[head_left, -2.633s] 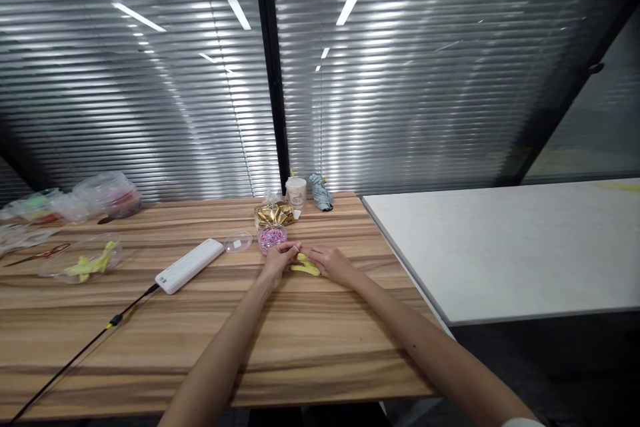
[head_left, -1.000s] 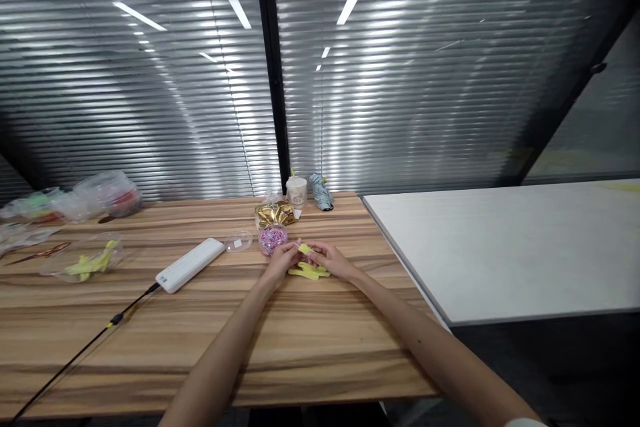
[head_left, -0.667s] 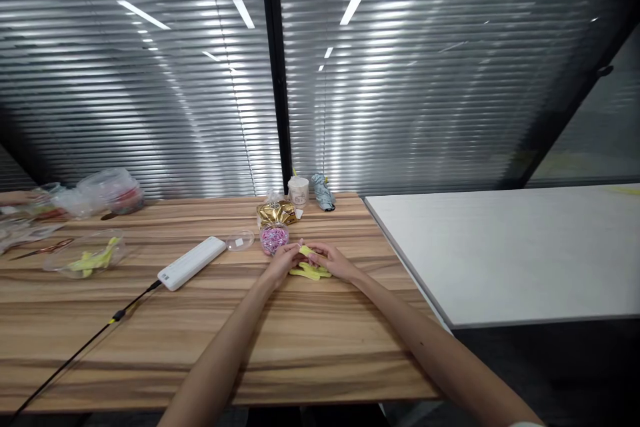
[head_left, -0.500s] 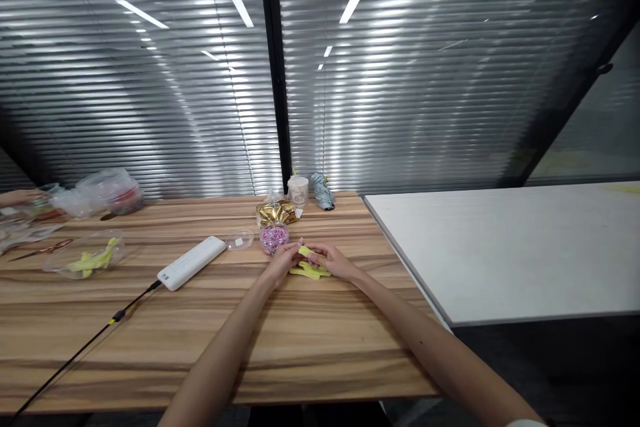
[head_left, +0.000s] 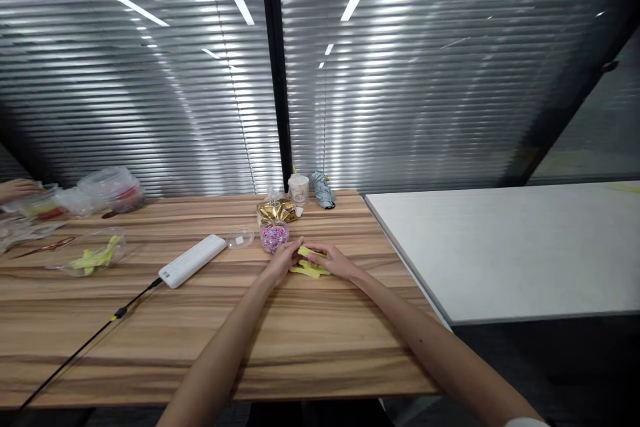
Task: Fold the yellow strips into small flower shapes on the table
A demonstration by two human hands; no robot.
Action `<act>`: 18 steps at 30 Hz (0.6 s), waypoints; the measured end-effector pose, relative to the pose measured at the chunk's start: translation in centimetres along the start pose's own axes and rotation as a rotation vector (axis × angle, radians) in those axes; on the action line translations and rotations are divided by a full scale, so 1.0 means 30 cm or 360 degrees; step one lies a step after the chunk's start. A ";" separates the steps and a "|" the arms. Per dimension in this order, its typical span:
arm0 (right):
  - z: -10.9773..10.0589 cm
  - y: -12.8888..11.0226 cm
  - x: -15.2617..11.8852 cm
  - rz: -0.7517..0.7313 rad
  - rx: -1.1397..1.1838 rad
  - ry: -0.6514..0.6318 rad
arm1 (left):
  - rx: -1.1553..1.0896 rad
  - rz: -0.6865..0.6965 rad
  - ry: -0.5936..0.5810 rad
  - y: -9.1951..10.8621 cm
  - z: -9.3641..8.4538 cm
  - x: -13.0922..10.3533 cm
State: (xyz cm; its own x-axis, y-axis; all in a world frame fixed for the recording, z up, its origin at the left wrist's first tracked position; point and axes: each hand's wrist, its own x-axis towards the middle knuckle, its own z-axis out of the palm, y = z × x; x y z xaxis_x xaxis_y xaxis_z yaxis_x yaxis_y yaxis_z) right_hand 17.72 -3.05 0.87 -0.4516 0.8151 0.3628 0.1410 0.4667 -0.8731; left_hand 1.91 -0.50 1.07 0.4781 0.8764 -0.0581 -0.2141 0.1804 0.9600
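Low over the wooden table, my left hand (head_left: 285, 260) pinches one end of a soft yellow strip (head_left: 305, 252). The fingers of my right hand (head_left: 334, 260) close on the strip from the other side, with the fingertips of both hands almost meeting. More yellow strips (head_left: 311, 272) lie on the table just beneath the hands; their exact kind is too small to make out. Right beside my left hand stands a clear round tub (head_left: 274, 236) full of pink and purple bands or loops.
Left of the tub are a clear lid (head_left: 240, 238) and a white power bank (head_left: 193, 260) trailing a black cable. Farther left sit a clear tray (head_left: 97, 255) with yellow strips, scissors (head_left: 45, 248) and another person's hand (head_left: 19, 189). Behind stand a gold packet (head_left: 277, 211) and paper cup (head_left: 299, 190).
My hands stay almost in place, with a slight shift of the fingers around the yellow strip. At the far left, the other person's hand has moved up a little.
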 end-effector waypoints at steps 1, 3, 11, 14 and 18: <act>0.000 -0.003 -0.001 0.0003 0.0018 -0.0012 | -0.0006 0.0002 0.0011 0.001 0.001 0.001; 0.001 -0.005 -0.002 0.0002 0.0059 -0.0023 | -0.0012 0.0003 0.0041 0.002 0.003 0.002; -0.002 0.003 -0.001 -0.0009 -0.0004 -0.0024 | -0.0011 0.0000 0.0060 -0.003 0.001 0.008; -0.002 0.002 -0.001 -0.0013 0.0007 -0.0027 | 0.0000 0.0017 0.0056 -0.006 0.000 0.010; -0.001 0.006 0.000 0.0020 0.0055 -0.0023 | 0.0022 0.0001 0.0033 0.001 0.003 0.005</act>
State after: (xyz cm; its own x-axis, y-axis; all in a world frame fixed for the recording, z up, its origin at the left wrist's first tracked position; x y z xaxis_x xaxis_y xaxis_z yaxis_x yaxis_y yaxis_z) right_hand 17.77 -2.97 0.72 -0.4626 0.8156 0.3474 0.1164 0.4444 -0.8882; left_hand 2.07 -0.40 1.12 0.4600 0.8857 -0.0628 -0.2027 0.1735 0.9637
